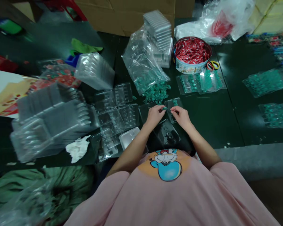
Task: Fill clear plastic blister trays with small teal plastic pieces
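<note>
My left hand [155,115] pinches a small green plastic piece [164,108] between thumb and fingertips. Close beside it, over a clear plastic tray [178,101], my right hand [181,116] has thumb and forefinger brought together; whatever is between them is too small to make out. One green piece [175,102] sits in the upper part of that tray. A loose heap of similar green pieces [157,93] spills from a clear bag [145,59] just beyond my hands. Another clear tray [167,131] lies nearer my body.
Clear trays spread [118,108] and stacked [54,116] occupy the left. A round tin [188,68] of red packets stands at the back, with scissors [212,65] beside it. Green-filled trays [202,82] lie behind my right hand, others [266,82] farther right. A crumpled tissue [77,149] lies front left.
</note>
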`<state>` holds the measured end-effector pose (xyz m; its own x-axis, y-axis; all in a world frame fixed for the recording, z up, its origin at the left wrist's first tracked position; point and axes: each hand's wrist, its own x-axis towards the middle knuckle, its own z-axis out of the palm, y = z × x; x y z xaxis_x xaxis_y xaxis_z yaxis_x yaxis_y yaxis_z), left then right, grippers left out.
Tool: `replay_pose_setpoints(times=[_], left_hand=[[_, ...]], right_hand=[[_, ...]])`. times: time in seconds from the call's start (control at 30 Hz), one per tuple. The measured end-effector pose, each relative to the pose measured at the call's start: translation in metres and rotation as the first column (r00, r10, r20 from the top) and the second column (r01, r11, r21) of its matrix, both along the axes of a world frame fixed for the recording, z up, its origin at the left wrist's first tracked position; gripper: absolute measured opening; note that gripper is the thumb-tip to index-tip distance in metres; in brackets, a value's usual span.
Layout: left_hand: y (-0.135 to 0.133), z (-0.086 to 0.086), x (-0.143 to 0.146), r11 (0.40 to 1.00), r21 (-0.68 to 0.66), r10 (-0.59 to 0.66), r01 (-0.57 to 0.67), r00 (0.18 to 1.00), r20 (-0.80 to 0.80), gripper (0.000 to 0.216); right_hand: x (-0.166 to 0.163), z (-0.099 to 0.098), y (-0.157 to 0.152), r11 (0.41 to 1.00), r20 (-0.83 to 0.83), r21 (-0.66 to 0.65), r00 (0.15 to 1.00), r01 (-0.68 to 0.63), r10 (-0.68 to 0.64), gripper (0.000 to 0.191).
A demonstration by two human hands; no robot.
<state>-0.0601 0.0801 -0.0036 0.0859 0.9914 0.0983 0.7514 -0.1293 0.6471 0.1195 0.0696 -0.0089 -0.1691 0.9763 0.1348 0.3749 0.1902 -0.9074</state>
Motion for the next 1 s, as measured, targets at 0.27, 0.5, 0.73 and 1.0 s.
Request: replay_pose_setpoints(times=[0.27, 0.5, 0.73, 1.0], left_hand=[[-0.008, 0.017, 0.023, 0.988, 0.15, 0.0, -0.031, 0.979, 0.204, 0.024], [-0.01, 0.025, 0.03, 0.983, 0.165, -0.137, 0.076, 0.908, 0.395, 0.02], [0.004, 0.022, 0.029, 0.934, -0.097, -0.128, 0.343, 0.576, 0.808, 0.033], [0.006, 0.019, 0.034, 0.896, -0.147, -0.136, 0.419, 0.574, 0.807, 0.043]], right_hand=[[-0.008, 0.0, 0.003, 0.977, -0.221, -0.21, 0.972, 0.036, -0.084, 0.022], [0.0, 0.012, 0.001, 0.88, -0.573, -0.473, 0.773, -0.043, -0.27, 0.029], [0.02, 0.02, 0.0, 0.728, -0.766, -0.558, 0.584, -0.399, -0.267, 0.037], [0.03, 0.02, -0.003, 0.65, -0.77, -0.597, 0.563, -0.471, -0.3, 0.03]])
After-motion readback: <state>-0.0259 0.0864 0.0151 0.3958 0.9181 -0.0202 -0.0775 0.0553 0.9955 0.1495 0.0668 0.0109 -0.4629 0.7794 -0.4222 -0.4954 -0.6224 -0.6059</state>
